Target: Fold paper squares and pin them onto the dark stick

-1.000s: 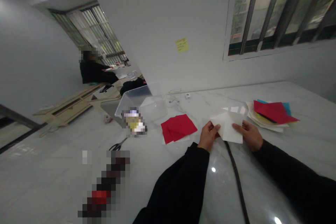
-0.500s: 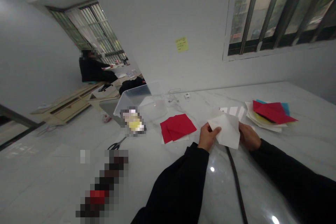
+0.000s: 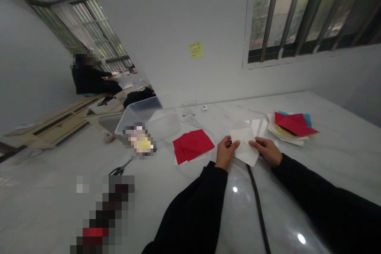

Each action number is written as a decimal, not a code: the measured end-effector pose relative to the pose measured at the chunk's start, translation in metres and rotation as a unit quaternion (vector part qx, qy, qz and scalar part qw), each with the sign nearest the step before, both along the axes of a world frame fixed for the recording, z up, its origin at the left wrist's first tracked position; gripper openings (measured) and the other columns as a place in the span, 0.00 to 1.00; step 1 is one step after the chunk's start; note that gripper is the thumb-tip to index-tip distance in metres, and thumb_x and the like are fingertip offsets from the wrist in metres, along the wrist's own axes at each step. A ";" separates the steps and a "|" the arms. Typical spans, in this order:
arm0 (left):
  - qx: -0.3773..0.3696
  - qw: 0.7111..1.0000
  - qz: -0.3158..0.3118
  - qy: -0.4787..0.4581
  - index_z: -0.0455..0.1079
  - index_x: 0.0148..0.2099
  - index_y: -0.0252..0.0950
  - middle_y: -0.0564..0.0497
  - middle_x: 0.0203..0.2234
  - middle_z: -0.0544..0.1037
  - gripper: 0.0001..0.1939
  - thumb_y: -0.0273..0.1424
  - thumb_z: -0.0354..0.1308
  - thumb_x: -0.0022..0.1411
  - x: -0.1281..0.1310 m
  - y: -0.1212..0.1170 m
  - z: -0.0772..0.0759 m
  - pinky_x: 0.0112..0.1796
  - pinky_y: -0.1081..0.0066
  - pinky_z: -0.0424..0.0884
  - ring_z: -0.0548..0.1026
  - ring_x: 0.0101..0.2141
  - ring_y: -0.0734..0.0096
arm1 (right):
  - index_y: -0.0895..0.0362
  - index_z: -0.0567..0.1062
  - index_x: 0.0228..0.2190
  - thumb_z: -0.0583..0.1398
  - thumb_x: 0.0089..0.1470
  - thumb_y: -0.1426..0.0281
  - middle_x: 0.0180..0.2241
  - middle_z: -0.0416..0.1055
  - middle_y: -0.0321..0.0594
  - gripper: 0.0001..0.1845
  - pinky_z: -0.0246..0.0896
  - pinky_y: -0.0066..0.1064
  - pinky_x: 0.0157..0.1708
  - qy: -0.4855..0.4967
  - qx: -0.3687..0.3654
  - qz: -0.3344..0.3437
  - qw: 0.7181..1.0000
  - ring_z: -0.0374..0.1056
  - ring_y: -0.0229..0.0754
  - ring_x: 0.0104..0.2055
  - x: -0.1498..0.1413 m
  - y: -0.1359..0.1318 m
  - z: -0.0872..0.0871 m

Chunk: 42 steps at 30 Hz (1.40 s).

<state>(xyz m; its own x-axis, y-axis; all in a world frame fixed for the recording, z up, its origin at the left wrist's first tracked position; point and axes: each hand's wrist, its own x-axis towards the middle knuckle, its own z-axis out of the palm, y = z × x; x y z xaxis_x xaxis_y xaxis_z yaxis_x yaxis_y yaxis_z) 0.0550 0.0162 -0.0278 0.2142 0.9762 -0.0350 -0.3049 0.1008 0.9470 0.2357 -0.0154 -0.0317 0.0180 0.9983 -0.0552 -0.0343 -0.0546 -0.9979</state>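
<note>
Between my two hands is a white sheet of paper (image 3: pixel 245 151), held just above the marble-patterned table (image 3: pixel 160 206). My left hand (image 3: pixel 226 151) pinches its left edge, thumb on top and fingers behind. On the opposite edge my right hand (image 3: pixel 268 151) grips the sheet the same way. Left of my left hand lie overlapping red sheets (image 3: pixel 194 145) with a bit of white showing beneath. To the right of my right hand is a loose pile of coloured sheets (image 3: pixel 293 124), with red on top and blue, yellow and white below.
A clear plastic bin (image 3: pixel 139 115) stands at the back left, scissors (image 3: pixel 119 170) in front of it. A dark cable (image 3: pixel 257 202) runs toward me beneath the paper. A yellow note (image 3: pixel 197 50) sticks to the wall. Across the room a person (image 3: pixel 92 77) sits at another table.
My right thumb has come round onto the front of the white paper, and the sheet now looks narrower. The whole view has shifted, so things appear farther left.
</note>
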 end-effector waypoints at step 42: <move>0.022 0.998 -0.047 0.031 0.76 0.48 0.29 0.38 0.41 0.81 0.30 0.39 0.73 0.44 0.000 -0.008 -0.001 0.42 0.60 0.72 0.79 0.39 0.55 | 0.59 0.80 0.37 0.67 0.47 0.50 0.35 0.81 0.44 0.26 0.73 0.39 0.36 -0.071 -0.003 0.021 0.997 0.77 0.55 0.37 0.000 -0.008 0.006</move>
<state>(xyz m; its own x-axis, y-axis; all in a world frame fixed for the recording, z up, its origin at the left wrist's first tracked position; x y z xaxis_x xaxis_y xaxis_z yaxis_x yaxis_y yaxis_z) 0.0551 0.0081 -0.0286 0.3046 0.9524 -0.0082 -0.2364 0.0840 0.9680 0.2360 -0.0238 -0.0253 -0.0149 0.9981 -0.0602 0.1092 -0.0582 -0.9923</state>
